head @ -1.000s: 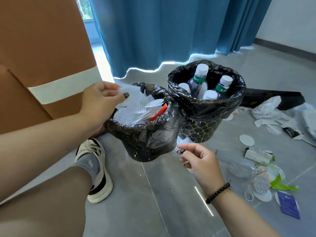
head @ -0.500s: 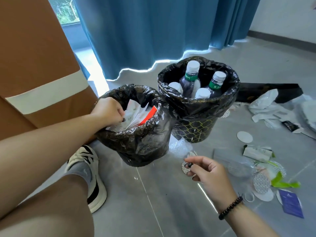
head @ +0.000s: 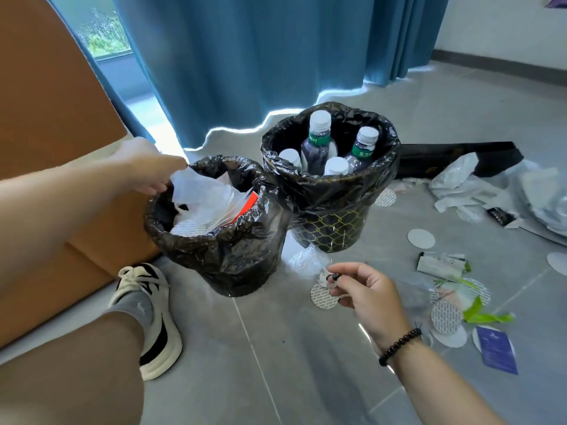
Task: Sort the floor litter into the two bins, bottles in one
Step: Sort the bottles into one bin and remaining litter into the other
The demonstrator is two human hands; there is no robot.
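Two bins lined with black bags stand side by side on the grey floor. The nearer left bin (head: pixel 221 259) holds white paper, clear plastic and a red piece. The patterned right bin (head: pixel 329 231) holds several capped bottles (head: pixel 319 139). My left hand (head: pixel 144 167) hovers at the left bin's far rim, with blurred straight fingers touching the top white sheet (head: pixel 196 188). My right hand (head: pixel 366 291), low in front of the bins, pinches a small crumpled white scrap (head: pixel 324 278) just above a round foil seal (head: pixel 321 298) lying on the floor.
Litter lies at the right: round white discs (head: pixel 421 238), a folded wrapper (head: pixel 441 263), a green strip (head: pixel 486 316), a purple card (head: pixel 497 349), white plastic bags (head: pixel 460 184) and a flat black box (head: pixel 454 154). A brown carton (head: pixel 46 118) stands left, by my shoe (head: pixel 153 317).
My left hand carried white paper into the left bin, pressed it down, then rose to the rim. My right hand dropped towards the floor and now pinches a small scrap.
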